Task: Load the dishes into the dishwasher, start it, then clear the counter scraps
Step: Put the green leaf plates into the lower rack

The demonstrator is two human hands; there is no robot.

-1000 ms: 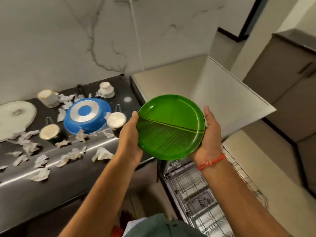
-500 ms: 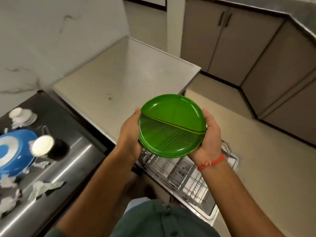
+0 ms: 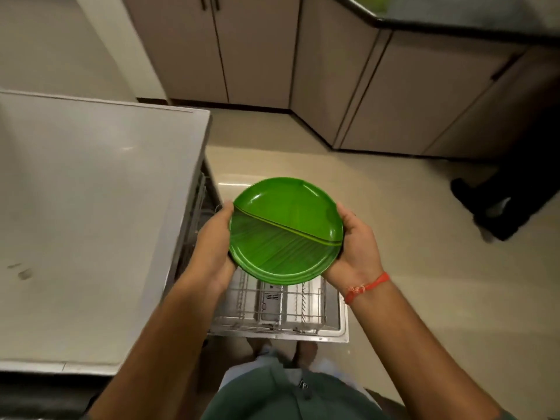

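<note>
A stack of green round plates (image 3: 286,228) with a leaf pattern is held level between both hands. My left hand (image 3: 212,244) grips its left rim and my right hand (image 3: 356,247) grips its right rim. Directly below the plates, the dishwasher's wire rack (image 3: 272,307) is pulled out over the open door (image 3: 341,328). The rack looks bare where it shows; the plates hide its far part.
The dishwasher's pale flat top (image 3: 91,213) fills the left side. Brown cabinet doors (image 3: 257,50) line the back and right under a dark counter edge (image 3: 454,28). Another person's dark shoes (image 3: 491,207) stand on the beige floor at right.
The view has swung right and down, away from the scrap-strewn counter. The plates now hang over the pulled-out rack, still held by both hands.
</note>
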